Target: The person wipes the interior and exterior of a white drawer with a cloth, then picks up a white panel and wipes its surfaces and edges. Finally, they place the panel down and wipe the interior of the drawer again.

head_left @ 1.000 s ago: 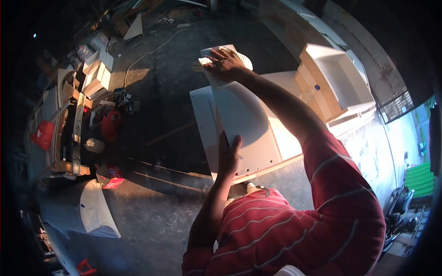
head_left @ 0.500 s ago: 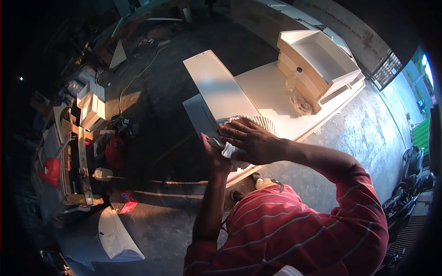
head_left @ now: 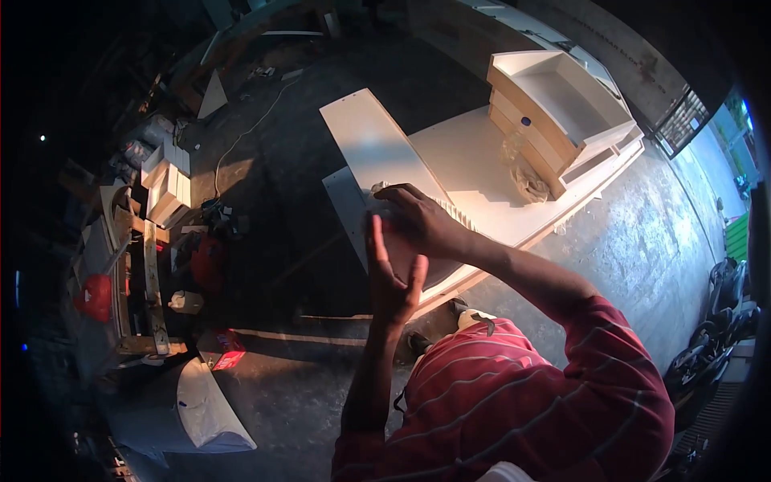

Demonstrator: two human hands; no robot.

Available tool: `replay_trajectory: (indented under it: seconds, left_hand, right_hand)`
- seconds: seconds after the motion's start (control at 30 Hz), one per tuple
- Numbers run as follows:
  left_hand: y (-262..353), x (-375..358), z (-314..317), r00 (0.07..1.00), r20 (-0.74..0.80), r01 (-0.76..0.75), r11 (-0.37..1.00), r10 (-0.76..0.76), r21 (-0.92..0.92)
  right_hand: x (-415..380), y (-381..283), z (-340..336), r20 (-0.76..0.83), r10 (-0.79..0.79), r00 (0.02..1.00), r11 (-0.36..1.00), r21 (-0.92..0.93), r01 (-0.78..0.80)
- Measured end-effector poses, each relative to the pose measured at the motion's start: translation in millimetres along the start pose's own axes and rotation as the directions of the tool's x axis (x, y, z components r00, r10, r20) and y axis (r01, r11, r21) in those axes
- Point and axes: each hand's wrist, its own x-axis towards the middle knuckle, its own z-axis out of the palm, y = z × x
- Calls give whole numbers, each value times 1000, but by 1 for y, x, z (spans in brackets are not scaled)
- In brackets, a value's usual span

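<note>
A pale ribbed cloth lies on a long white board, mostly hidden under my right hand. The fingers of that hand curl over the cloth. Close below it, my left hand points upward with fingers stretched and thumb apart, and nothing shows in its grasp. Beneath the long board is another white panel, partly in shadow. A wider white panel extends behind to the right.
A white drawer-like box with wooden sides sits on the wide panel. Beside it are a clear bottle with a blue cap and crumpled plastic. Wooden framing and a red box are on the left; motorcycles stand at right.
My left hand has come away from the cloth, its thumb now spread. My right hand has shifted slightly up and left, its flat fingers now curled. Less of the cloth shows.
</note>
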Motion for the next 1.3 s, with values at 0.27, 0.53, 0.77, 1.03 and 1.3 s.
replay_trajectory:
  seconds: [0.27, 0.53, 0.77, 1.03, 1.3]
  left_hand:
    - [17, 44, 20, 964, 264, -204, 724, 32, 658]
    - [40, 14, 49, 868, 351, -172, 452, -350, 875]
    - [18, 62, 36, 880, 305, -33, 593, -365, 805]
    - [-108, 233, 23, 928, 342, -222, 521, -146, 824]
    - [-116, 230, 32, 916, 400, -348, 568, 36, 746]
  right_hand:
    - [4, 11, -35, -76, 301, 951, 470, 879, -78]
    - [-24, 77, -66, -113, -137, 984, 913, 370, 170]
    - [-32, 108, -42, -55, -266, 962, 887, 377, 267]
    - [-40, 98, -26, -109, -212, 971, 849, 472, 238]
    - [-52, 99, -12, -292, -152, 944, 883, 390, 262]
